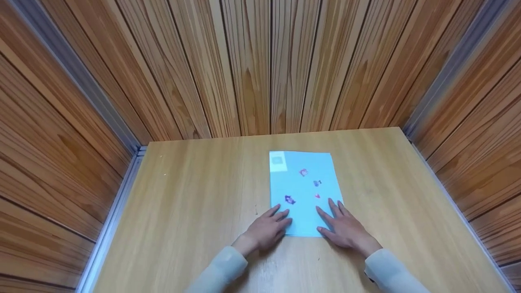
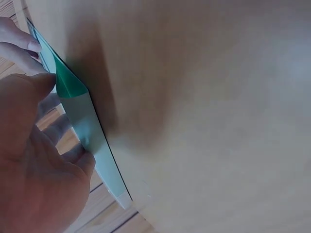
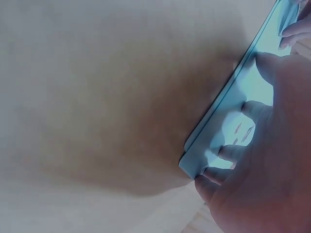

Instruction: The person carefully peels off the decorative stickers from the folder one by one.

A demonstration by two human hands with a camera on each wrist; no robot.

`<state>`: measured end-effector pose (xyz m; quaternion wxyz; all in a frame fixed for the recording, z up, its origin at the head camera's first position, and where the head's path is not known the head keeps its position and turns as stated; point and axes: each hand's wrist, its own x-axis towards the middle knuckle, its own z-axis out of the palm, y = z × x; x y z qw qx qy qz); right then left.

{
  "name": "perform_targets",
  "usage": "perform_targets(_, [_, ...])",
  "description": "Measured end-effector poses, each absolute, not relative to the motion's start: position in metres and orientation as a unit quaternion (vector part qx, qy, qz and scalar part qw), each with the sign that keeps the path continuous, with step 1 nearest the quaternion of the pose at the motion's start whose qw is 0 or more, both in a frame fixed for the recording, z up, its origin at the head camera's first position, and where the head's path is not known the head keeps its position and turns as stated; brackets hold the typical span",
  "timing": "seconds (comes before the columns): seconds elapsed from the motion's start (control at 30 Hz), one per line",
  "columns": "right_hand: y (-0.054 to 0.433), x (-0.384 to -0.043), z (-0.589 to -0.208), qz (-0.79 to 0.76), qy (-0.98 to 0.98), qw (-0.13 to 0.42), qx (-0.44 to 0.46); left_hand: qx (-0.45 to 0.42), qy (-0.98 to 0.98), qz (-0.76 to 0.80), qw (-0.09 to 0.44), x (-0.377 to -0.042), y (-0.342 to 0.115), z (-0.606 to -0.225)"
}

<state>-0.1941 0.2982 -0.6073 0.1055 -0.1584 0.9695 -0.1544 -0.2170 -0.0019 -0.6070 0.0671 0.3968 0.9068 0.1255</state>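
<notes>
A light-blue folder (image 1: 305, 217) lies flat on the table, with small purple and pink stickers (image 1: 290, 199) on its front and a pale label (image 1: 278, 161) at its far left corner. My left hand (image 1: 266, 230) rests at its near left edge, fingers extended. The near edge bulges up beside the left thumb in the left wrist view, showing a green inside (image 2: 69, 83). My right hand (image 1: 346, 228) lies with spread fingers on the near right part. Layered edges of the folder (image 3: 214, 116) show in the right wrist view.
A wooden table (image 1: 195, 195) carries the folder. Wood-plank walls (image 1: 252, 73) stand at the back and both sides, with grey metal strips (image 1: 110, 228) along the table's side edges. Tiny white specks (image 1: 165, 174) lie at the far left.
</notes>
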Motion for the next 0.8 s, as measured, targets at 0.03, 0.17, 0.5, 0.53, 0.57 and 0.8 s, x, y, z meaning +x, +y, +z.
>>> perform_targets(0.03, [0.296,-0.194,-0.607,-0.154,0.969,0.107,-0.161,0.395,0.907,0.127,0.07,-0.217,-0.006,-0.607])
perform_targets(0.17, [0.284,-0.193,-0.608,-0.15,0.967,0.109,-0.174,0.383,0.909,0.139,0.084,-0.214,-0.021,-0.609])
perform_targets(0.5, [0.263,-0.194,-0.609,-0.127,0.962,0.087,-0.227,0.363,0.911,0.179,0.082,-0.204,-0.051,-0.61])
perform_targets(0.53, [0.262,-0.194,-0.609,-0.128,0.96,0.086,-0.232,0.362,0.911,0.181,0.081,-0.203,-0.053,-0.61])
perform_targets(0.57, [0.261,-0.194,-0.609,-0.129,0.959,0.086,-0.236,0.362,0.91,0.184,0.08,-0.202,-0.055,-0.61])
perform_targets(0.8, [0.251,-0.191,-0.612,-0.131,0.956,0.097,-0.245,0.344,0.909,0.211,0.106,-0.197,-0.071,-0.61])
